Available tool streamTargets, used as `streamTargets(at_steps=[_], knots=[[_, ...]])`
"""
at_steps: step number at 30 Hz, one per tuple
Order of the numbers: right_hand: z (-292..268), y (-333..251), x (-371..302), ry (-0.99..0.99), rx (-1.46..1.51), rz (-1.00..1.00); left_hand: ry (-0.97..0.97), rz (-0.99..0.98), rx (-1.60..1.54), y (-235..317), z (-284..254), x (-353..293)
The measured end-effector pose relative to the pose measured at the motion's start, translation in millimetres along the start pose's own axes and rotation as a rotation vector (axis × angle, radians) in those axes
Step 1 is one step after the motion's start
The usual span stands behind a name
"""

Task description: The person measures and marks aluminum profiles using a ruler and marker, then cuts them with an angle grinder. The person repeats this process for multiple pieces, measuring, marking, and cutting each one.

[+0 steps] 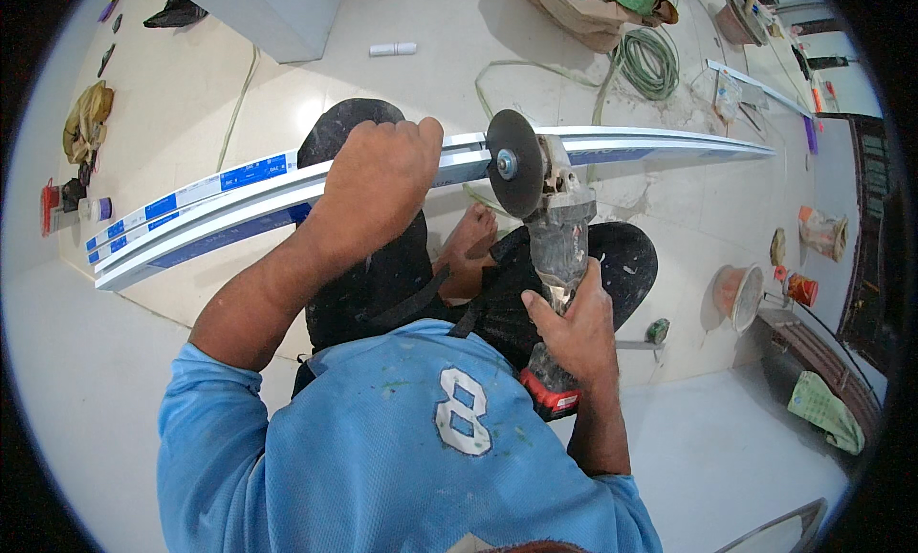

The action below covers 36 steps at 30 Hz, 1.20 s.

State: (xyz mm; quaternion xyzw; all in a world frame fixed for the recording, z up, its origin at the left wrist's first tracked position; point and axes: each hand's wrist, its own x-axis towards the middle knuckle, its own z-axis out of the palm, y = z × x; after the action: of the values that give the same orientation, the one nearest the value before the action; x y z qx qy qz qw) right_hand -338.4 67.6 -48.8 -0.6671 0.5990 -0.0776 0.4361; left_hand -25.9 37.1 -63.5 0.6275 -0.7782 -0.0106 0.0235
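Observation:
My left hand (378,185) is closed over long white profiles (229,201) with blue film strips, which lie across my knees and stretch far to both sides. In my right hand (579,328) is a cordless angle grinder (557,242), gripped around its body, with a red-trimmed battery at the near end. The grinder's dark cutting disc (516,163) stands at the profiles, just right of my left hand. At the disc's edge a gap or notch seems to show in the profiles; whether the disc touches them I cannot tell.
Beyond the profiles lie a coiled green hose (647,64), a brown sack (574,13) and a white tube (393,49). On the right stand a bucket (738,297) and an orange can (801,287). A wall corner (277,18) juts in at the top left.

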Motion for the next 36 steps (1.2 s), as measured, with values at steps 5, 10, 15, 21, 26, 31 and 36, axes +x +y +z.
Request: streamTargets(at_steps=[5,10,15,21,26,31,36], knots=[[-1,-4,1,-0.016,-0.016,0.056,0.019,0.018,-0.021,0,-1,-1],[-2,-2,2,-0.023,-0.027,0.034,0.010,0.009,0.005,3,3,-3],[-3,0,2,-0.031,-0.037,0.055,-0.015,0.006,0.029,4,5,-1],[-4,4,3,-0.039,-0.040,0.055,-0.016,0.018,0.069,7,5,-2],[-4,4,4,-0.053,0.063,0.112,-0.012,-0.001,0.052,6,4,-2],[-14,-3,1,-0.012,0.240,0.090,-0.039,-0.026,-0.083,-4,-6,2],[-27,-22,3,0.056,0.376,0.103,-0.349,-0.100,-0.150,-34,-30,36]])
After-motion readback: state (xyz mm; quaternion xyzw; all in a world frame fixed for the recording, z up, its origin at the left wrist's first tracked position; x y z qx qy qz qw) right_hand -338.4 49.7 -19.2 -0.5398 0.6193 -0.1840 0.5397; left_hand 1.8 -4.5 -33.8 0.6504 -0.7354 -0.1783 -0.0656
